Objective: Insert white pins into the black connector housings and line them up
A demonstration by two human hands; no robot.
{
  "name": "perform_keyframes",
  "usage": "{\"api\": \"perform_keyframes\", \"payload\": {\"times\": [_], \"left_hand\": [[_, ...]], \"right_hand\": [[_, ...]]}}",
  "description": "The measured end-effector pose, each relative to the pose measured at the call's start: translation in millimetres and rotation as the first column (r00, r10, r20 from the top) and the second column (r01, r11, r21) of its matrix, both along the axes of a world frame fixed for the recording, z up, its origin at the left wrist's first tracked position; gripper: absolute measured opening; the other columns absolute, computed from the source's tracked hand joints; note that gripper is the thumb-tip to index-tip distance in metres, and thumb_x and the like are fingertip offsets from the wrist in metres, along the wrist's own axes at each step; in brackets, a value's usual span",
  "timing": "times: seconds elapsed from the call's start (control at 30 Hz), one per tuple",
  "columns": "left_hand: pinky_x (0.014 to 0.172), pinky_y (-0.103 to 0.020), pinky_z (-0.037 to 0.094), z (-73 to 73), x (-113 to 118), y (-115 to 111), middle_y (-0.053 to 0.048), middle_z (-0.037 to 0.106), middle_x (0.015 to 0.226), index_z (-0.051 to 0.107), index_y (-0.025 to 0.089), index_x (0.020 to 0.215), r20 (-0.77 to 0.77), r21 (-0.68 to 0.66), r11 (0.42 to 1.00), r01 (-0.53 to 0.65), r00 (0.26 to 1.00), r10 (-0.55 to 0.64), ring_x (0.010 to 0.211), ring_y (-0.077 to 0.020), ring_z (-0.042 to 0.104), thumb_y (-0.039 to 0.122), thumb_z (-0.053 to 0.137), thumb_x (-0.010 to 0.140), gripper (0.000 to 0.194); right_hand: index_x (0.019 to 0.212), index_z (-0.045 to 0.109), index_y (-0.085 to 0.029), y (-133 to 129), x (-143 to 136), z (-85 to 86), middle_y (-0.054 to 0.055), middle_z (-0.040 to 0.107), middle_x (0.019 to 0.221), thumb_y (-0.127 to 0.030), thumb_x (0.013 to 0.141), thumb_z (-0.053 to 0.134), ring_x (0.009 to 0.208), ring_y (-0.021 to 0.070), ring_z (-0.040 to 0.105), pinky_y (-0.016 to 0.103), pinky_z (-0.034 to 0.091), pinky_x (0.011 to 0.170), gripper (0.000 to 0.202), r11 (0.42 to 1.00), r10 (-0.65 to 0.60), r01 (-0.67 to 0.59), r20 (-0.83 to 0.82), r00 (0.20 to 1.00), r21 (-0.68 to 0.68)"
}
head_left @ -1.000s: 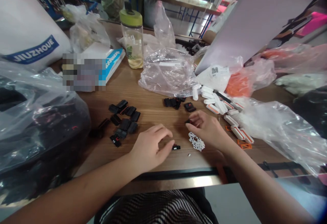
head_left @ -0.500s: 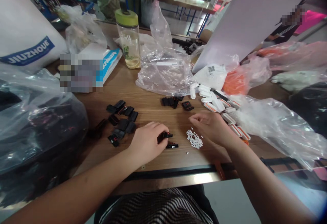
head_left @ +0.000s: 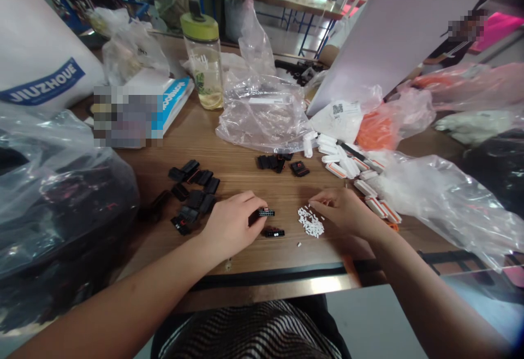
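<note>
My left hand (head_left: 237,218) is closed around a black connector housing (head_left: 267,213), its face with rows of small holes turned to the right. Just below lies another black connector (head_left: 274,233) with white spots in its face. My right hand (head_left: 341,206) has thumb and forefinger pinched together at the upper edge of a small heap of tiny white plugs (head_left: 311,223). Whether a plug is between those fingertips is too small to tell. One stray white plug (head_left: 298,244) rests apart, nearer the table edge.
Black connectors (head_left: 196,198) are grouped left of my left hand, with more black connectors (head_left: 275,162) farther back. White and orange parts (head_left: 344,165) lie behind my right hand. Plastic bags (head_left: 262,113), a green-lidded bottle (head_left: 202,64) and a blue-and-white box (head_left: 176,102) stand around the wooden table (head_left: 245,176).
My right hand has come down toward me to the edge of the white plugs. In my left hand the connector has tilted so its holed face shows.
</note>
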State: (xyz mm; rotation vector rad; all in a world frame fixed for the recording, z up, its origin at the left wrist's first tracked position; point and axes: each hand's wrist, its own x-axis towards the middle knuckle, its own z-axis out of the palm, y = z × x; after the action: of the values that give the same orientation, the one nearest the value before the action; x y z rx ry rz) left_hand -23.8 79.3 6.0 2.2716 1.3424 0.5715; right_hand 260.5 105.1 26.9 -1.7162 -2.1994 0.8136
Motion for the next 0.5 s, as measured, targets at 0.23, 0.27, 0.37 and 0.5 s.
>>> {"api": "perform_keyframes", "payload": {"times": [0.23,0.27,0.37,0.5], "left_hand": [[0.077,-0.034,0.052,-4.1,-2.1,1.1,0.000,0.068,0.102,0.065,0.025,0.106,0.024,0.026,1.000,0.011,1.000,-0.011,0.089,-0.0194,0.065,0.025,0.065,0.089,0.017],[0.078,-0.035,0.052,-4.8,-2.1,1.3,0.000,0.069,0.102,0.065,0.024,0.104,0.032,0.027,1.000,0.013,0.999,-0.014,0.090,-0.0198,0.065,0.024,0.066,0.089,0.015],[0.080,-0.035,0.051,-6.5,-1.3,2.1,0.000,0.069,0.101,0.064,0.024,0.101,0.057,0.024,1.000,0.017,0.998,-0.018,0.091,-0.0200,0.065,0.023,0.068,0.088,0.013],[0.078,-0.034,0.050,-7.0,1.8,1.6,0.001,0.070,0.097,0.064,0.024,0.096,0.078,0.002,1.000,0.011,0.997,-0.011,0.089,-0.0197,0.065,0.023,0.070,0.087,0.011]], "right_hand": [[0.084,0.078,-0.021,-9.0,2.2,-7.1,0.003,0.074,0.080,-0.033,0.088,0.060,0.073,0.0181,0.066,0.029,0.048,0.069,0.021,0.990,0.002,-0.008,0.041,0.999,0.142],[0.083,0.077,-0.021,-9.8,0.7,-6.9,0.003,0.074,0.079,-0.032,0.089,0.060,0.073,0.0182,0.066,0.029,0.048,0.069,0.021,0.988,0.011,-0.019,0.051,0.999,0.154],[0.078,0.075,-0.022,-9.3,-3.6,-7.0,0.003,0.072,0.077,-0.029,0.088,0.060,0.070,0.0172,0.064,0.029,0.047,0.067,0.020,0.989,0.004,-0.013,0.062,0.998,0.146],[0.075,0.070,-0.021,-8.2,-18.7,-4.3,0.002,0.069,0.074,-0.027,0.086,0.061,0.066,0.0161,0.062,0.030,0.045,0.065,0.016,0.989,-0.023,0.024,-0.012,1.000,0.148]]}}
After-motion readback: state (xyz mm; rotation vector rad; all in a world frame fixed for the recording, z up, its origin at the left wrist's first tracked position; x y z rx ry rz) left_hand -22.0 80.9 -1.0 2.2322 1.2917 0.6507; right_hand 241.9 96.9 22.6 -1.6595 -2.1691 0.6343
